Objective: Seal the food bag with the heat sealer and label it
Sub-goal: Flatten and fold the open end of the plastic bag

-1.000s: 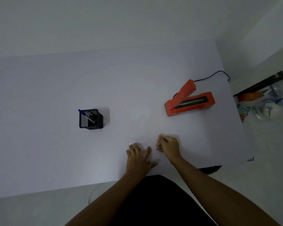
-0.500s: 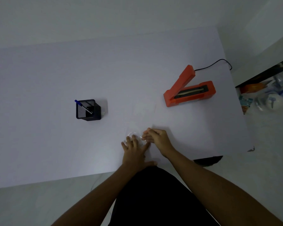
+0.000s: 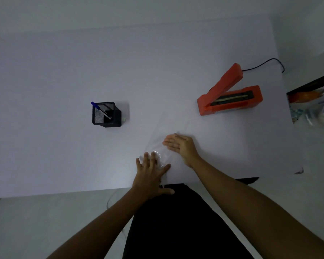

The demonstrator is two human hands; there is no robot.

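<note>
The bag is clear, glossy plastic, with one bright glint; the sealer is smooth orange plastic, the pen holder black mesh, the table matt and smooth.

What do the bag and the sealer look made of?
Bag: thin clear plastic film, glossy; the table shows through and a bright glint sits on it. Sealer: probably moulded orange plastic, matte, with a dark strip along its open base.

Left hand and right hand on a seemingly clear bag, orange heat sealer open

White table — heat sealer, pen holder, perhaps clear bag
</note>
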